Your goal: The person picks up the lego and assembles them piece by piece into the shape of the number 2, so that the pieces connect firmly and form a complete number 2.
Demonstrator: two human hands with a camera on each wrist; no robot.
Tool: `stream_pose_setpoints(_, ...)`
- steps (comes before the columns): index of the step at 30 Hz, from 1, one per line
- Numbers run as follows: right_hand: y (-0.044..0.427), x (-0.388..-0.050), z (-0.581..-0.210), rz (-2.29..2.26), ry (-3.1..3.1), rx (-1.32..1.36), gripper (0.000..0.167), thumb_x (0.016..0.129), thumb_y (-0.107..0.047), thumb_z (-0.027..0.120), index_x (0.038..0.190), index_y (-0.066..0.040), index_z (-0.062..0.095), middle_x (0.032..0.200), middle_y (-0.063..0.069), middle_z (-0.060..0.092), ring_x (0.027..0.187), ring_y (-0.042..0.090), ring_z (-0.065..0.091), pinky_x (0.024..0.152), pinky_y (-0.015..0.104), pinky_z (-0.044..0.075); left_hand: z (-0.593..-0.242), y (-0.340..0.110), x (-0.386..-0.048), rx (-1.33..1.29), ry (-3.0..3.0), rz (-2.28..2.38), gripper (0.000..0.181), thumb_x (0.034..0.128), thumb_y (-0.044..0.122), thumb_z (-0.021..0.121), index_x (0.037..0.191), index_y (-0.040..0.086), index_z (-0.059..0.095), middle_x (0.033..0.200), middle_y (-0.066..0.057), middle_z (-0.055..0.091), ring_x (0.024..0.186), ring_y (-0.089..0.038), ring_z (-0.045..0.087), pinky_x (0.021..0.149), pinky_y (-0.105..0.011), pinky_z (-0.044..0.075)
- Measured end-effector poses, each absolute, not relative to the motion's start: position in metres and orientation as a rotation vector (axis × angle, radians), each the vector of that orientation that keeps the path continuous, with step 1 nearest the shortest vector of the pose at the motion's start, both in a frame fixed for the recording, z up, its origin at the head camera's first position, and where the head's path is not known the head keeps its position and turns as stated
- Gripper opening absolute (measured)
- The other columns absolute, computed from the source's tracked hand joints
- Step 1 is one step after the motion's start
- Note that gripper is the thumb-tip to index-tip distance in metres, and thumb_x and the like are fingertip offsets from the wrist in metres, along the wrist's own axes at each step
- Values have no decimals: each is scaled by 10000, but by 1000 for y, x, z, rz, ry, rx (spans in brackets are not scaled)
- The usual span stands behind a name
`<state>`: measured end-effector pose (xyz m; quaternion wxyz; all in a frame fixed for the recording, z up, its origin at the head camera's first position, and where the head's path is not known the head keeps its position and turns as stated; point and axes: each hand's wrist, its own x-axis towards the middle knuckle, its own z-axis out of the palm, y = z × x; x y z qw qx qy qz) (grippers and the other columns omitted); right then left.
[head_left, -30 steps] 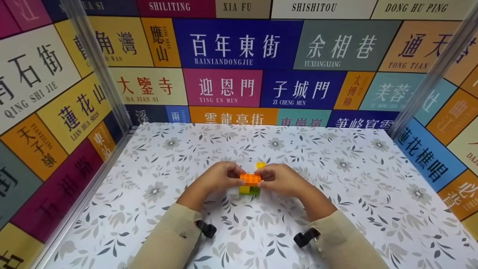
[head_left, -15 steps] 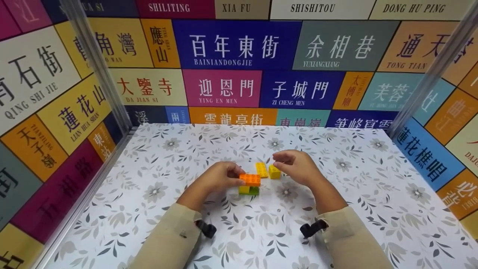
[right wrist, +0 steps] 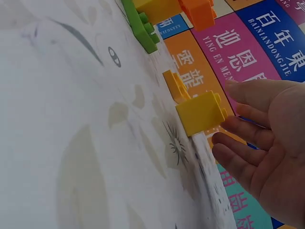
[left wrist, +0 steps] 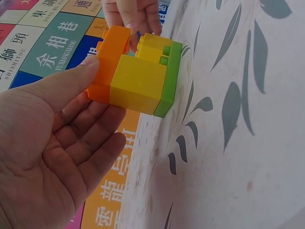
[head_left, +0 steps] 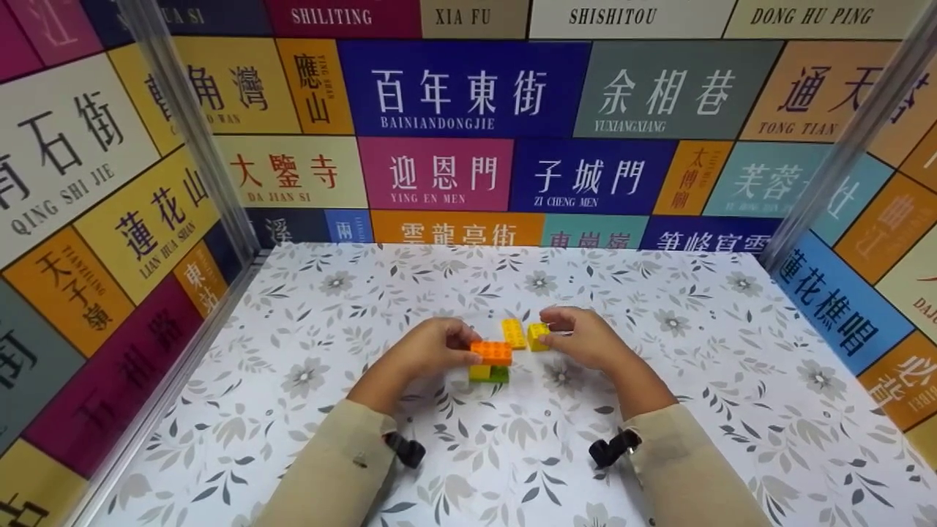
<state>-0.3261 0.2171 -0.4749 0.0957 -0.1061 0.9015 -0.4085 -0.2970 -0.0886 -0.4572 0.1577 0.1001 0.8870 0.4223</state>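
My left hand (head_left: 433, 348) pinches the orange brick (head_left: 492, 352) between thumb and fingers. Beneath that brick, a yellow block (left wrist: 138, 82) sits on a green plate (left wrist: 170, 86) with some studs uncovered. Beside a loose yellow block (head_left: 539, 337) is my right hand (head_left: 589, 338), its thumb and fingers spread around the block's right side. The right wrist view has those fingers (right wrist: 229, 125) relaxed close to the yellow block (right wrist: 200, 113); whether they touch it I cannot tell. A flatter yellow brick (head_left: 513, 334) lies just left of the loose block.
A white tabletop with a leaf and flower print (head_left: 329, 293) spreads under everything. Walls with coloured sign panels (head_left: 468, 88) enclose the back and sides, with transparent edge strips at the corners.
My right hand left the stack, moved right to the loose yellow block, and lowered slightly beside it. My left hand has kept its grip on the orange brick.
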Motion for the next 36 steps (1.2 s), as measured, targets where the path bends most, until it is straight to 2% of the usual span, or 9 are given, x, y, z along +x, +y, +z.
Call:
stream_pose_setpoints(5,217,-329,-480,-1214,2657,-332,521,1017,-215,735,1501,-76,600,1515,148,638,1387,359,623,1144,508,535,-457,-89,-297,281,2532,1213,166,920,288,869,1046,298,762,1101,66,727,1068,-172,659,1019,-372,560)
stream_pose_setpoints(11,216,-329,-483,-1160,2662,-274,481,1043,-206,699,1505,-109,605,1512,126,642,1390,343,618,1152,502,530,-457,-89,-297,275,2527,1214,166,921,285,867,1044,301,757,1100,70,728,1071,-169,661,1024,-371,558)
stream_pose_setpoints(22,217,-327,-477,-1188,2669,-209,492,1040,-237,703,1517,-172,603,1479,84,667,1390,316,613,1186,519,496,-459,-89,-298,314,2566,1189,175,921,295,868,1055,272,758,1093,54,722,1035,-166,655,986,-364,563)
stream_pose_setpoints(30,215,-321,-459,-1193,2717,-304,504,1039,-266,717,1512,-132,603,1468,99,678,1358,333,639,1149,527,525,-459,-88,-297,303,2549,1206,167,925,274,866,1049,259,755,1085,40,722,1026,-178,649,974,-360,564)
stream_pose_setpoints(36,210,-316,-449,-1206,2702,-296,492,1029,-307,734,1490,-169,629,1439,80,695,1322,304,660,1100,492,568,-459,-89,-297,298,2545,1202,169,925,276,866,1054,266,758,1084,42,722,1027,-176,653,977,-360,566)
